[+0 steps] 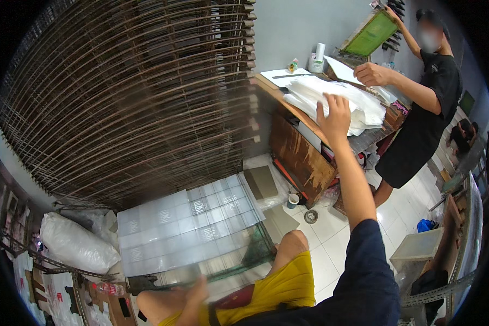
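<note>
Beside the wire drying rack [130,92], a right hand [334,115] spreads open fingers on stacked white sheets [331,100] atop the workbench [299,149], nothing lifted yet (left hand [193,296] blurred, grip unclear).

Ahead of you stands a worn wooden workbench [301,155], and on its top lies a heap of white plastic bags [337,106], with a white sheet [283,76], a white roll [320,52] and what looks like a small bottle [293,66] at the far end by the wall. Down on the white tiled floor [331,239] you've got a small cup [293,200] and a round tin [311,216] just beside the bench foot. A grey slab [261,182] lies there too, and a bulging white sack [73,243] sits well off to your left.
</note>
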{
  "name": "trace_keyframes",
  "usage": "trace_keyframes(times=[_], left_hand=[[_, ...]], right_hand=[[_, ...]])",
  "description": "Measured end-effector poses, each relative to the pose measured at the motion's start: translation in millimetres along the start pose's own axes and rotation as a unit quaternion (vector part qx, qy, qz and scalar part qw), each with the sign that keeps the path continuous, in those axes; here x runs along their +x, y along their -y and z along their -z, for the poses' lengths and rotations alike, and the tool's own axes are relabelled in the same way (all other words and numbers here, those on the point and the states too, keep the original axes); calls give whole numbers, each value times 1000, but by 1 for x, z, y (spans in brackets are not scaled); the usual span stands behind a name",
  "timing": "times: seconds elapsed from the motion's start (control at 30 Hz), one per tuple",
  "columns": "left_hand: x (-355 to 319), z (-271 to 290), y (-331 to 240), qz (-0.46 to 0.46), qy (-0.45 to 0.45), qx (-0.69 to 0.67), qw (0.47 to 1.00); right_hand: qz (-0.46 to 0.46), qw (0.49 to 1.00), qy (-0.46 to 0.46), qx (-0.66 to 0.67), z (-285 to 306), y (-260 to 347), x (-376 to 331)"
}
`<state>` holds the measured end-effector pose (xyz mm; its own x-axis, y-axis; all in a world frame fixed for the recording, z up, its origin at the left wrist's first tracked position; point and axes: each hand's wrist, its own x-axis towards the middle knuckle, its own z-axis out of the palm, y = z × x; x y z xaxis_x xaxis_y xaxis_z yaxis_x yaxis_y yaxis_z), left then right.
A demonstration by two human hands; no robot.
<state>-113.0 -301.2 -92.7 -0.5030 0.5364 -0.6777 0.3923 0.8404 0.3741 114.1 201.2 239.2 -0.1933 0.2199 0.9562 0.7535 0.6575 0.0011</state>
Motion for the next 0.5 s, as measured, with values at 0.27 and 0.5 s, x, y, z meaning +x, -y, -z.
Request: trace_keyframes(times=[0.27, 0.5], left_hand=[[-23, 21, -32, 36, -27, 17, 999], [-4, 1, -7, -2, -114, 42, 993]], right_hand=[[91, 964, 140, -205, -83, -24, 44], [-35, 889, 388, -239, -114, -44, 28]])
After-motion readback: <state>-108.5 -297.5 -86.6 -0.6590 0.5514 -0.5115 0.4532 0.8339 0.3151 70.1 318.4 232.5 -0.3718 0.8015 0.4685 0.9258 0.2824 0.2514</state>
